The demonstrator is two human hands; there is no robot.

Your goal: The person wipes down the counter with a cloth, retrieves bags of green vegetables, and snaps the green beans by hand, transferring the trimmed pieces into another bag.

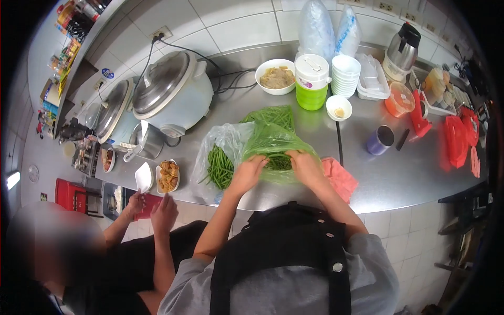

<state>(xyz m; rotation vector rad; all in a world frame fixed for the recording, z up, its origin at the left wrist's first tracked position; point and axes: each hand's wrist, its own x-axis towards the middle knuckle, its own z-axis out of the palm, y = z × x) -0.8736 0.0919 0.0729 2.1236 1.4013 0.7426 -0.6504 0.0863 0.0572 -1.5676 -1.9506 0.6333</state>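
Far left, another person's hands (152,202) at a tray of fried food (168,176). Clear bag of green beans (220,167) lies on the steel counter (388,178). Left hand (247,176) and right hand (306,167) both grip the green bag (273,142), fingers curled, pinching its plastic over more beans. Best to keep the mouth held wide, pulling evenly so the thin film doesn't tear. Pink cloth (341,178) at right.

Both hands, the left hand (248,174) and the right hand (306,167), rest on a bag of beans (273,144) near the counter (399,173) edge. Two rice cookers (170,94) sit far left. A bowl of food (276,76) and a lidded tub (312,81) stand behind the bag, and a cup (380,140) stands to its right.
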